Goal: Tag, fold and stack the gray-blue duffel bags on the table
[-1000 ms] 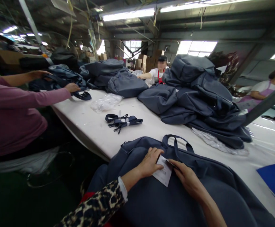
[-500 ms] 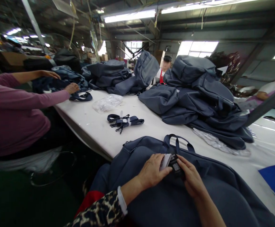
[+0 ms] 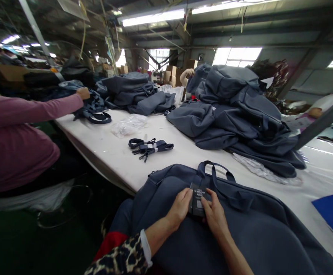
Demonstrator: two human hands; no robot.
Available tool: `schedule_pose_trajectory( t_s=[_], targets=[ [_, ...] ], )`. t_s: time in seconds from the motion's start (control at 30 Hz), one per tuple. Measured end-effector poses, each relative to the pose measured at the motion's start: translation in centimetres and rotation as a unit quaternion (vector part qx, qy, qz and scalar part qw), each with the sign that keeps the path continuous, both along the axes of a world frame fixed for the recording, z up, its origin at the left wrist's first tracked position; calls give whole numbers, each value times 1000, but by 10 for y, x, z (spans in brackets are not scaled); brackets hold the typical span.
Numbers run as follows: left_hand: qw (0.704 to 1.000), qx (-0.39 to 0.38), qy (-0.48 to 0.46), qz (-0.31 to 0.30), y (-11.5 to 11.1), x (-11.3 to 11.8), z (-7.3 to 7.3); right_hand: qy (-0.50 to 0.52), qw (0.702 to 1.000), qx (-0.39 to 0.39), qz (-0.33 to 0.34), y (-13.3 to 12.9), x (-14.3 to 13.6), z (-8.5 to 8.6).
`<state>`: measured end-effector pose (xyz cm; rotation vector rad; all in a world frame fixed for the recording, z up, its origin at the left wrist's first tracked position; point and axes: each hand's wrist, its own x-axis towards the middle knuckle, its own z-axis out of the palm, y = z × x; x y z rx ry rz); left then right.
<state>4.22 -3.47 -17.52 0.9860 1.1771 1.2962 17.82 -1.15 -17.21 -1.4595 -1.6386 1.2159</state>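
In the head view, the left hand [image 3: 179, 208] and right hand [image 3: 215, 214] are pinching a black printed hang tag [image 3: 198, 194] by its opposite sides, close together. The tag is facing up over a navy bag [image 3: 241, 236], just below its carry handles [image 3: 201, 168]; its smallest print is looking too blurred to read. Bundled straps [image 3: 162, 146] are lying beyond on the white counter [image 3: 112, 152].

Low in the middle, between the left hand [image 3: 179, 206] and right hand [image 3: 215, 214], a black card [image 3: 196, 195] shows where white showed before.
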Motion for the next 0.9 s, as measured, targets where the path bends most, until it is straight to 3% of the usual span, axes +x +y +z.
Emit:
schedule_pose_trajectory(
  t_s=[0.1, 0.2, 0.33, 0.4, 0.5, 0.6, 0.7, 0.77, 0.83, 0.9],
  targets=[
    [999, 3, 40, -13, 2, 0, -4, -192, 977, 86, 45, 1, 3, 2],
    [995, 3, 102, 6, 6, -1, -8, -349, 921, 160, 66, 9, 12, 23],
    [992, -9, 121, 36, 7, 2, -13, -267, 916, 291, 65, 29, 10, 51],
    [990, -10, 130, 49, 7, 3, -13, -211, 914, 329, 110, 40, -1, 45],
    [985, -21, 160, 53, 3, 0, -10, -202, 901, 348, 161, 53, -19, 14],
    [973, -12, 230, 3, -12, -9, 5, -210, 900, 348, 156, 59, -26, -16],
    [915, 48, 400, -31, -26, -19, 30, -219, 902, 338, 156, 57, -26, -24],
    [885, 99, 453, -37, -22, -20, 43, -230, 903, 328, 152, 55, -28, -21],
    [911, 116, 394, -49, -8, -15, 45, -237, 906, 315, 151, 55, -28, -14],
    [950, 87, 292, -63, 10, -6, 34, -236, 910, 303, 159, 59, -22, -5]
  ],
)
